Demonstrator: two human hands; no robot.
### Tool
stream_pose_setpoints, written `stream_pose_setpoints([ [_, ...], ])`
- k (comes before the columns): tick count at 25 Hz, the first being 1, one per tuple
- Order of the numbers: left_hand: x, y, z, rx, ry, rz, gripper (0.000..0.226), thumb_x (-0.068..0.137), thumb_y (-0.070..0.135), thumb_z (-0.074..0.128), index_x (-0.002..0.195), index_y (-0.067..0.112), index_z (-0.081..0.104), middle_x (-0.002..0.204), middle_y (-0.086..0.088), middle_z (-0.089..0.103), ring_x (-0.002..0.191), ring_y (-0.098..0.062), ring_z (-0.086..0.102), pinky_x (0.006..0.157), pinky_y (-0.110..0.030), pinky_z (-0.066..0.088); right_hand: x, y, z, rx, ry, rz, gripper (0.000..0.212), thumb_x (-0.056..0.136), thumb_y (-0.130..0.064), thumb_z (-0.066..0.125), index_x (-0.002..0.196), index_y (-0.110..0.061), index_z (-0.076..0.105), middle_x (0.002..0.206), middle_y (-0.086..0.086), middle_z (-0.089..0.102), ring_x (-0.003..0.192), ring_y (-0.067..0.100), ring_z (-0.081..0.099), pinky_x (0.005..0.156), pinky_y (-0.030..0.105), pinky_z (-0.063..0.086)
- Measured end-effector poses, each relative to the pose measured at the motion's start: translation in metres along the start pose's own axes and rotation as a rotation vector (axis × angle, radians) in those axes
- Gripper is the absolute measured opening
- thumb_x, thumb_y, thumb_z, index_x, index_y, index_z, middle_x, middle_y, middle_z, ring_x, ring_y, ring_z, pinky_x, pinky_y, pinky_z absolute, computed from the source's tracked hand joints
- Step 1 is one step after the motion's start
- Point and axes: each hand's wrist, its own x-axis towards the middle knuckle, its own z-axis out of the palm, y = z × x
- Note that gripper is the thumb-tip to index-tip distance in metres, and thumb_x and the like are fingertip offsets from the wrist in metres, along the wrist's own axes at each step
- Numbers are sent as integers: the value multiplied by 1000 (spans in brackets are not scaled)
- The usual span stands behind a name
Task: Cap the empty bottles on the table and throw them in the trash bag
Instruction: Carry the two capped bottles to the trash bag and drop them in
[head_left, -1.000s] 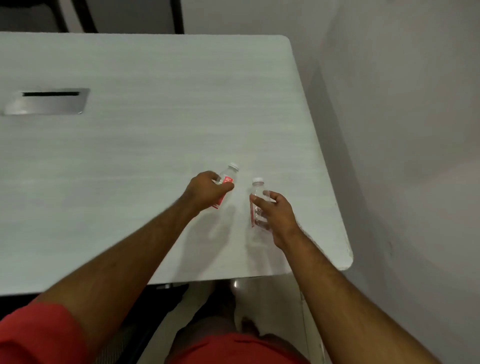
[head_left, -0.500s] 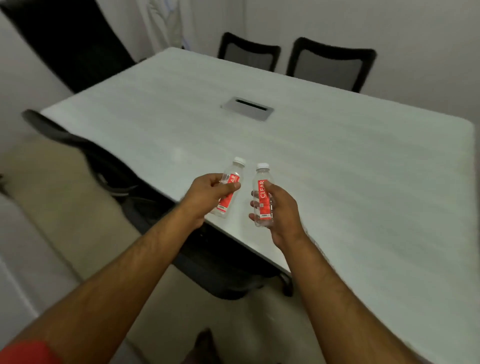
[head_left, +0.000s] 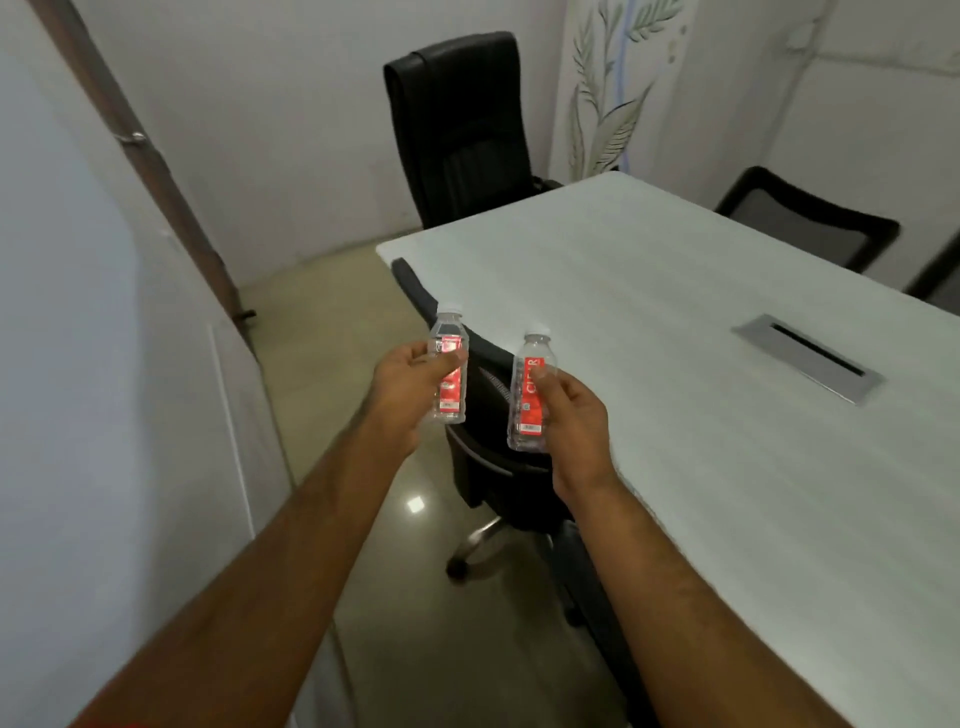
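Passes freely over the table (head_left: 701, 415) top, flush cable slot (head_left: 808, 358) and all. Blocked along the table's left edge by a black swivel chair (head_left: 493, 478) pushed in against it. Narrows left of the table to a strip of floor (head_left: 332, 332) between that chair and the white wall (head_left: 104, 364). Closed at the table's far left corner by a high-backed chair (head_left: 462, 130).
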Motion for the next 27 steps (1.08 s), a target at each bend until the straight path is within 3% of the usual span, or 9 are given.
stream_pose_setpoints([
  [4,65,23,-52,-113,88,22,34,83,24,74,112,7,67,85,-3,71,63,-10,70,53,-24,55,67,-4,95,-6,-108,-39,11,94,-27,66,99,-20,73,90,1,77,80,16,75,77,36,62],
  [9,177,38,-123,-153,239,17,41,83,33,73,117,12,66,102,-7,74,88,-22,72,68,-32,59,181,15,214,-89,-259,1,39,93,-35,65,123,-11,66,111,10,75,98,26,75,90,48,59],
  [12,244,54,-161,-182,283,-3,45,83,35,73,120,14,63,110,-8,71,100,-26,69,78,-40,57,245,21,279,-97,-338,48,39,96,-36,60,128,-14,61,115,8,72,102,24,73,92,47,58],
  [17,371,86,-237,-205,372,-22,43,83,31,72,122,15,60,113,-7,68,102,-25,66,75,-37,53,354,15,396,-105,-447,113,27,101,-31,53,121,-16,63,96,-1,73,77,9,73,60,20,57],
  [22,519,103,-311,-231,395,-27,47,80,34,76,120,15,60,112,-8,69,100,-25,68,83,-43,57,474,33,500,-87,-457,141,21,99,-25,56,113,-14,66,90,2,73,74,10,72,63,27,58],
  [24,582,111,-338,-204,358,-37,42,81,33,75,116,14,62,108,-7,70,98,-23,68,83,-41,57,526,42,543,-74,-431,144,24,99,-26,57,115,-12,67,90,2,74,75,13,72,66,30,60],
  [27,687,133,-377,-168,267,-64,26,82,29,74,104,16,67,101,-5,72,94,-23,69,80,-39,56,609,49,613,-48,-345,152,30,97,-26,61,119,-7,66,88,2,73,69,10,71,57,26,57],
])
